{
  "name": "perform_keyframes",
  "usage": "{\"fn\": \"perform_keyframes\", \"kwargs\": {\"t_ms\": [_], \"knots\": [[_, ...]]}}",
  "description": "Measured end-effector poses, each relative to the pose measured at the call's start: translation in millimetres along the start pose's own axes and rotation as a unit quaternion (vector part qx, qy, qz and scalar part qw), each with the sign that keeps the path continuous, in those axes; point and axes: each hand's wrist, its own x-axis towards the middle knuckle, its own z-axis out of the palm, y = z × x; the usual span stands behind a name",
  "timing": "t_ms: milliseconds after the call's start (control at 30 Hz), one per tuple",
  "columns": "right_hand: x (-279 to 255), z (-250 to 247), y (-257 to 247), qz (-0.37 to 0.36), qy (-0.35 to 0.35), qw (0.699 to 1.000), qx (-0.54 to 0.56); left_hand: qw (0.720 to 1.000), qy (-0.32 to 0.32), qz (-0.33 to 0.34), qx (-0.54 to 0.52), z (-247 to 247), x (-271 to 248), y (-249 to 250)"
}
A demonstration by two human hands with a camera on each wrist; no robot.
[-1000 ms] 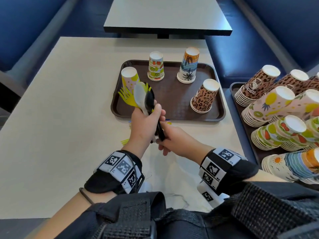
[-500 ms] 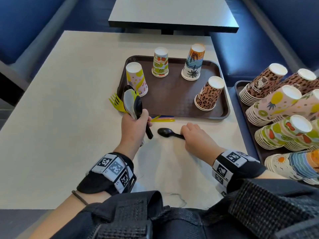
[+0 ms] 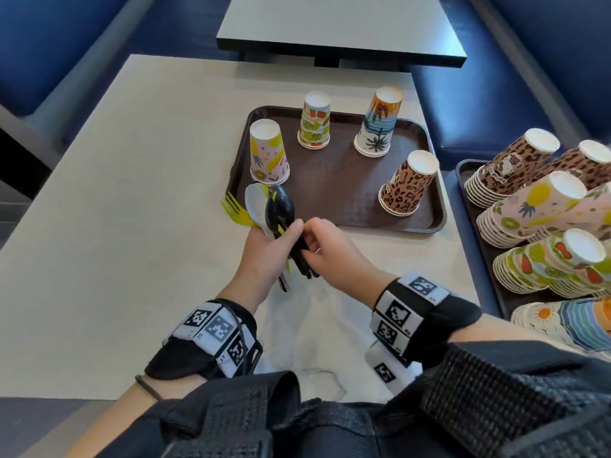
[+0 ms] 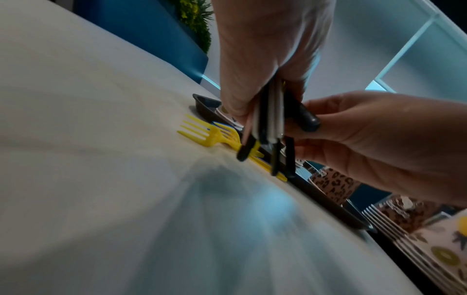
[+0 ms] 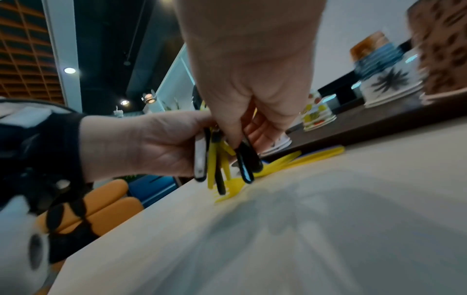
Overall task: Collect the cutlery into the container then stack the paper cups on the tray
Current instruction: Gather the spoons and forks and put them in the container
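At the centre of the head view, the left hand grips a bundle of plastic cutlery, its black and white spoons and yellow forks fanning up toward the near left corner of the brown tray. The right hand meets it from the right, fingers pinching a black spoon handle against the bundle. In the wrist views, more yellow forks lie loose on the bench, beside the tray's near edge. Four paper cups stand upside down and well apart on the tray, none stacked. At the right edge of the frame, another tray holds leaning stacks of spare cups. No cutlery container is visible. By my judgement, gathering is partway done; depositing the cutlery and all the stacking remain.
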Motion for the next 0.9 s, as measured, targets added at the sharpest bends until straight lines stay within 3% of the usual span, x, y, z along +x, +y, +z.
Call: {"fn": "perform_keyframes", "kwargs": {"t_ms": [167, 300, 433, 567, 700, 900], "knots": [[7, 13, -5, -0.043, -0.008, 0.993, -0.109, 0.997, 0.077, 0.004, 0.010, -15, 6, -2], [18, 23, 0, -0.084, -0.027, 0.940, -0.330, 0.989, 0.145, -0.037, 0.000, -27, 15, -9], [23, 24, 9, -0.097, -0.083, 0.905, -0.406, 0.990, 0.128, -0.046, 0.022, -35, 16, -11], [21, 22, 18, -0.073, -0.110, 0.919, -0.372, 0.991, 0.124, -0.044, 0.021, -35, 14, -13], [17, 21, 23, 0.010, -0.113, 0.951, -0.288, 0.990, 0.125, -0.059, 0.018, -32, 15, -13], [10, 14, 12, 0.100, -0.043, 0.992, -0.069, 0.993, 0.114, -0.026, 0.004, -28, 17, -13]]}}
